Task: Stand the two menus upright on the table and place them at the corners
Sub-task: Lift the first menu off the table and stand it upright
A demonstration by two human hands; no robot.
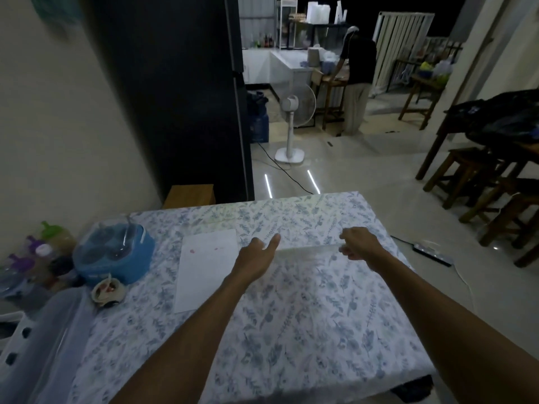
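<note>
Both hands are reaching across the floral-clothed table (306, 330) toward a clear acrylic menu holder (309, 249), which is standing or being raised between them near the table's middle, toward the far edge; its transparency makes its exact tilt hard to judge. The left hand (258, 253) is touching the holder's left end with forefinger extended and thumb spread, fingers apart and not clamped. The right hand (357, 243) is curling over the right end; whether its fingers are pinching the edge cannot be told. Both forearms are extending nearly straight from the near edge, wrists level.

The second menu (205, 266), a white sheet with faint red marks, is lying flat to the left of the holder, just beside a blue lidded container (113, 255).

To do this step well, the hands should probably be steadying both ends evenly, seating the base flat on the cloth before sliding it toward a far corner, since the cloth may be bunching under the base. The flat sheet is not yet being stood up.
</note>
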